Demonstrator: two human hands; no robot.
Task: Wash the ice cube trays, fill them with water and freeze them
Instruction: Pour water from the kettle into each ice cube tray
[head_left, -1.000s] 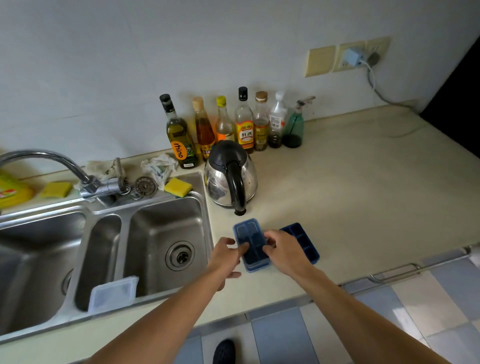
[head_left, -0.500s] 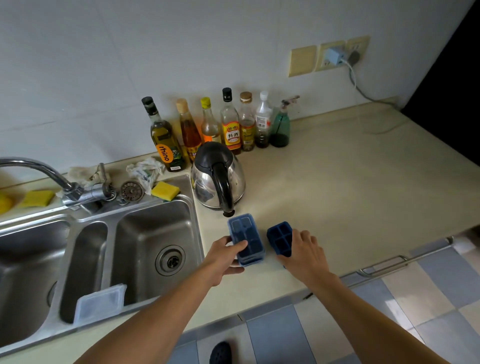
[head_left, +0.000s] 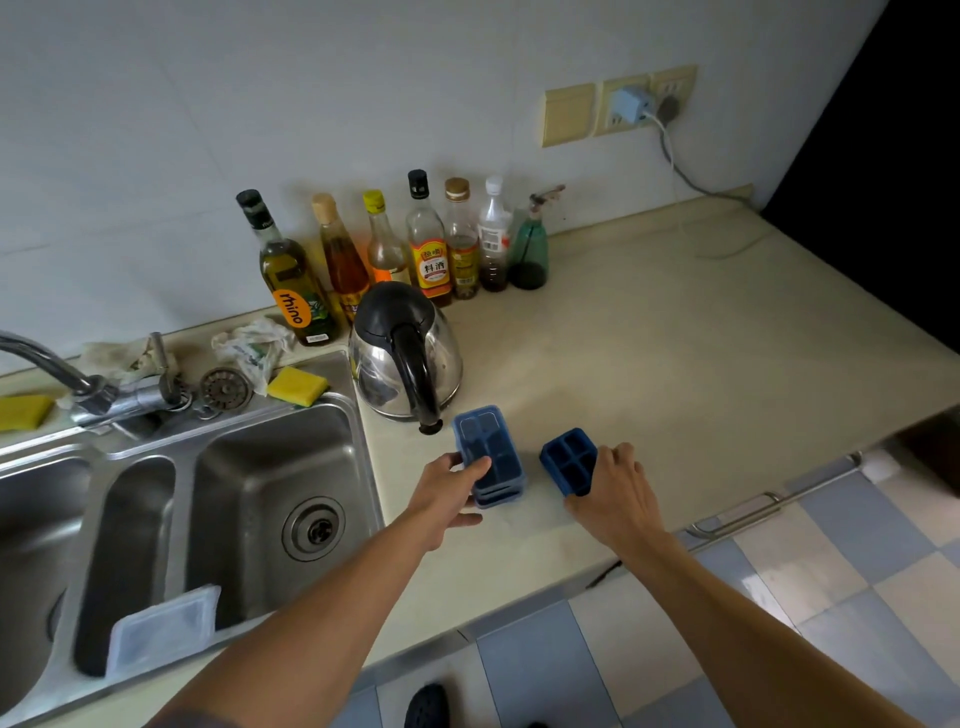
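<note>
On counter (head_left: 675, 364), lidded tray (head_left: 491, 457) lengthwise toward wall

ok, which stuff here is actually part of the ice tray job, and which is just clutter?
Job: stacked trays, gripped by left hand; open tray, gripped by right hand; sink; tap; yellow sponge on the sink rim.

Lying about: kettle; row of bottles; green spray bottle; wall charger; drain strainer.
</note>
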